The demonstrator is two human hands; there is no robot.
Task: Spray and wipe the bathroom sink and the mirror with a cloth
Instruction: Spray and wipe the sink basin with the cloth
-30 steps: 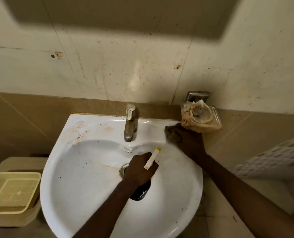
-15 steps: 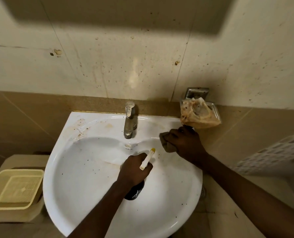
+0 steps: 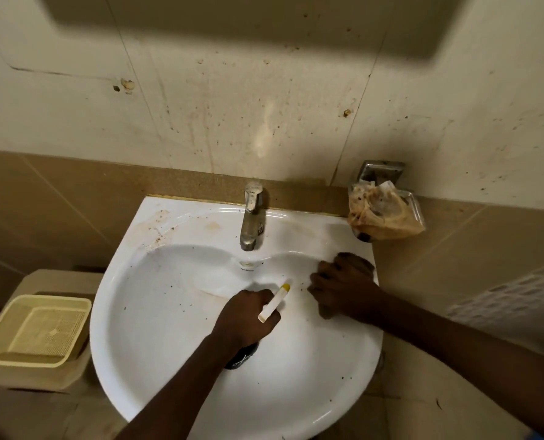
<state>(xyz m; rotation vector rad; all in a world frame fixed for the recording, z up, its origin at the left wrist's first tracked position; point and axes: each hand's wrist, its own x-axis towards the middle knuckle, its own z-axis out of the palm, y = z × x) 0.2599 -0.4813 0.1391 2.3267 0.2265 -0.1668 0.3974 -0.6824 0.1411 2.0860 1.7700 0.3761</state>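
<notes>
Two hands | left hand point(image 3: 248, 315) grips spray bottle point(image 3: 242, 357), label unreadable

Both forearms are bare to the frame's edge, with no sleeves, and the left hand point(image 3: 248, 315) and right hand point(image 3: 343, 287) are bare too.

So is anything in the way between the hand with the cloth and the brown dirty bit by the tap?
Yes, the tap. The right hand presses the cloth on the sink rim's right side, and the brown stains lie at the back left corner. The tap stands between them on the back ledge, so the cloth must go around it.
</notes>
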